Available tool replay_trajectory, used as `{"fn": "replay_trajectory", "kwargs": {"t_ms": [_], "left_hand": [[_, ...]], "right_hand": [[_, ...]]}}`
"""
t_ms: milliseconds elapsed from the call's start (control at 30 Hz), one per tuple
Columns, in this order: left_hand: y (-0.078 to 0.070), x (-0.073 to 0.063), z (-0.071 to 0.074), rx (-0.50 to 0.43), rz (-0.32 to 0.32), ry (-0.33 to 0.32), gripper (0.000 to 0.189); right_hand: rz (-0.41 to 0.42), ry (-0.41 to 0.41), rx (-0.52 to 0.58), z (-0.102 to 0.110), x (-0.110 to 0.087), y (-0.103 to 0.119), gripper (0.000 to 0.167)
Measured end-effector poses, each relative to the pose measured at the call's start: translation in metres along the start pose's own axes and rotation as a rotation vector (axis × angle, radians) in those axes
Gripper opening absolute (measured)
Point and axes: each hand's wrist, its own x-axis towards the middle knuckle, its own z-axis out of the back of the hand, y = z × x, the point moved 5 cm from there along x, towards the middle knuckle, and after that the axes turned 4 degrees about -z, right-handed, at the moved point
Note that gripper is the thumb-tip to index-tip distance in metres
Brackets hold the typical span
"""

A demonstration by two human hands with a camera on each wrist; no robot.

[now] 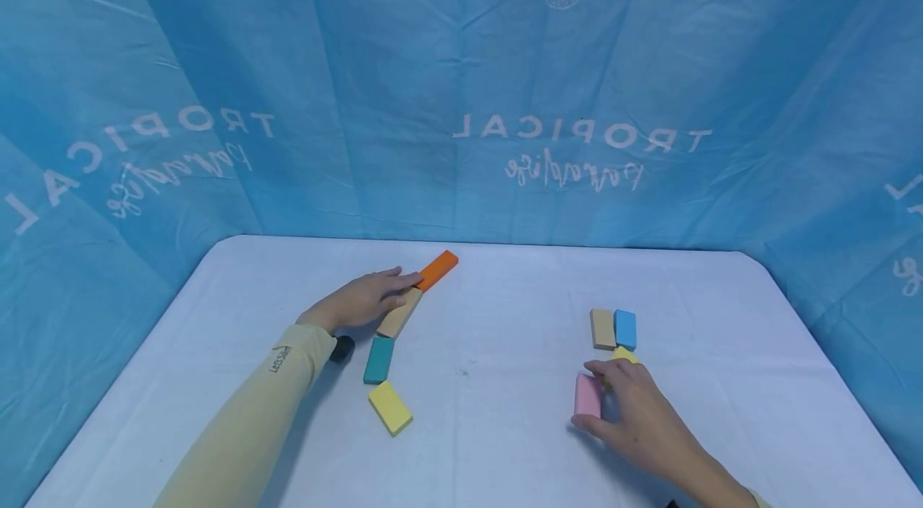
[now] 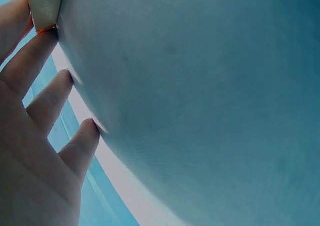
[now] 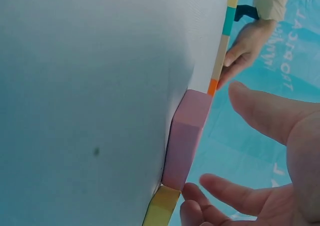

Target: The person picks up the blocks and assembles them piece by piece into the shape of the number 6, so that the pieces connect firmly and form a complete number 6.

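Note:
In the head view my left hand [image 1: 365,299] lies over a row of blocks, its fingers reaching the joint between an orange block [image 1: 438,270] and a natural wood block [image 1: 399,313]. The wood block [image 2: 46,5] shows between thumb and index finger in the left wrist view, the other fingers spread straight. Around a pink block [image 1: 587,397] my right hand [image 1: 634,416] stands with thumb and fingers apart at its two ends. The right wrist view has the pink block [image 3: 187,138] standing against a yellow block [image 3: 162,206], which the right hand partly hides in the head view.
A teal block [image 1: 378,360] and another yellow block [image 1: 390,408] continue the left row towards me. Beyond the right hand, a second wood block [image 1: 602,328] and a blue block [image 1: 625,329] stand side by side. Blue printed cloth [image 1: 404,91] hangs behind the white table [image 1: 505,452].

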Motion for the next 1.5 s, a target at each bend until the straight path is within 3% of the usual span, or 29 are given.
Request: {"fn": "replay_trajectory", "kwargs": {"t_ms": [333, 500, 833, 1200, 1500], "left_hand": [[0.001, 0.001, 0.000, 0.007, -0.001, 0.002, 0.053], [0.002, 0.001, 0.000, 0.004, 0.002, 0.005, 0.053], [0.001, 0.000, 0.000, 0.016, 0.019, 0.015, 0.054], [0.001, 0.000, 0.001, 0.009, 0.011, 0.005, 0.053], [0.003, 0.003, -0.001, 0.003, 0.032, 0.016, 0.054]], "right_hand": [[0.080, -0.020, -0.096, -0.001, 0.000, 0.003, 0.068], [0.077, 0.009, -0.135, -0.004, 0.002, 0.005, 0.067], [0.116, 0.067, -0.103, -0.006, 0.007, 0.010, 0.065], [0.061, 0.091, -0.109, -0.007, 0.010, 0.008, 0.077], [0.062, 0.080, -0.105, -0.008, 0.010, 0.010, 0.074]]}}
